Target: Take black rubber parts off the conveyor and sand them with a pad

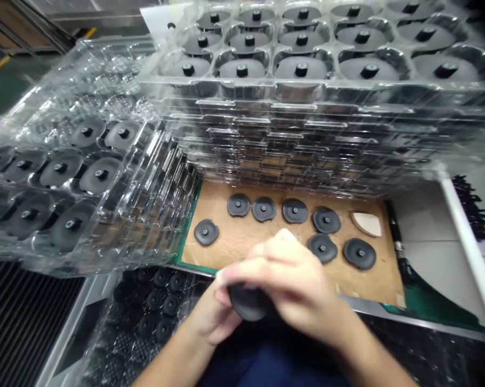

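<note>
Both hands meet at the front edge of the work surface around one black round plastic disc [248,303]. My left hand [216,317] grips its left side, with the fingers partly hidden. Over its top and right side curls my right hand [291,279], slightly blurred. Beyond them, several like discs with a central stub lie on brown paper [242,244]: a row at the back including one black disc [294,210], one disc by itself at the left [206,231], and one at the right [359,253].
A tall stack of clear plastic trays [275,123] with discs in its top cells stands behind the paper. Another tray stack [117,215] is at the left. A pale wedge-shaped piece [366,223] lies at the right. Below left is a tray of dark discs [154,301].
</note>
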### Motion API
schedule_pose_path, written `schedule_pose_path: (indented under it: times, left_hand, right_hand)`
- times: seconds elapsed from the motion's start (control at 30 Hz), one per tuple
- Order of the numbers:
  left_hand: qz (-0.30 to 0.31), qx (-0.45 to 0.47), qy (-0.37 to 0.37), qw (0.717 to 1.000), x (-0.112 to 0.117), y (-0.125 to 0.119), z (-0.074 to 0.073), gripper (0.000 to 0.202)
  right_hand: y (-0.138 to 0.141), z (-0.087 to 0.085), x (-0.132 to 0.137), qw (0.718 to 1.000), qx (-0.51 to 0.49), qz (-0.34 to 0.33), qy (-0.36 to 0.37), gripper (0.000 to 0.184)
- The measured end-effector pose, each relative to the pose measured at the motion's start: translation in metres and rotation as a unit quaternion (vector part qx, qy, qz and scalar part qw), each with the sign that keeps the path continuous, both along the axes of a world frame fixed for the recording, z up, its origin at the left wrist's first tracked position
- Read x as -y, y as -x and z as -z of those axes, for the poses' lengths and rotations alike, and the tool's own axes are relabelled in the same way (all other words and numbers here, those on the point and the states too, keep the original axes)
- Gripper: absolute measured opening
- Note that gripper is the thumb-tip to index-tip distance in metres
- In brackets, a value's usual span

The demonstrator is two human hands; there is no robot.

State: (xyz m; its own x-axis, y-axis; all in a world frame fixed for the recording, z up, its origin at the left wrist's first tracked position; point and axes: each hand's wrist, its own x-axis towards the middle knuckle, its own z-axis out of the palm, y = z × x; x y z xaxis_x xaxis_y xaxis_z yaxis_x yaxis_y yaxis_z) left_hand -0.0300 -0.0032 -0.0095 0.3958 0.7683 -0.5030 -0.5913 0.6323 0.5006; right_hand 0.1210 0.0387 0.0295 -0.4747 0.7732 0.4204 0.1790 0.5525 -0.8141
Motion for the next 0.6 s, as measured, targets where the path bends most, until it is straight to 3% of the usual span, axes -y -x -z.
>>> schedule_pose_path:
  times: [0.1, 0.17, 0.27, 0.33, 0.43, 0.6]
  left_hand:
    - [-0.026, 0.056, -0.001, 0.998, 0.004, 0.002, -0.004, 0.058]
    - [-0.051, 0.082, 0.02, 0.995, 0.007, 0.002, -0.005, 0.06]
    - [-0.072, 0.074, 0.046, 0.994, 0.011, 0.0, -0.002, 0.058]
    - [-0.071, 0.086, 0.045, 0.993, 0.013, -0.003, 0.0, 0.057]
    - [-0.062, 0.116, 0.029, 0.991, 0.014, -0.007, -0.001, 0.056]
    - [-0.043, 0.138, -0.009, 0.989, 0.014, -0.012, -0.009, 0.048]
  right_hand:
    - [-0.017, 0.033, -0.005, 0.981, -0.013, 0.115, 0.155, 0.02]
    - [-0.025, 0.063, -0.005, 0.961, 0.004, 0.174, 0.216, 0.021]
    - [-0.029, 0.104, -0.001, 0.951, 0.026, 0.189, 0.244, 0.025]
    - [-0.027, 0.119, 0.001, 0.947, 0.039, 0.198, 0.249, 0.025]
    - [-0.024, 0.115, 0.004, 0.944, 0.04, 0.216, 0.248, 0.03]
    - [-0.033, 0.079, 0.01, 0.933, -0.02, 0.236, 0.27, 0.028]
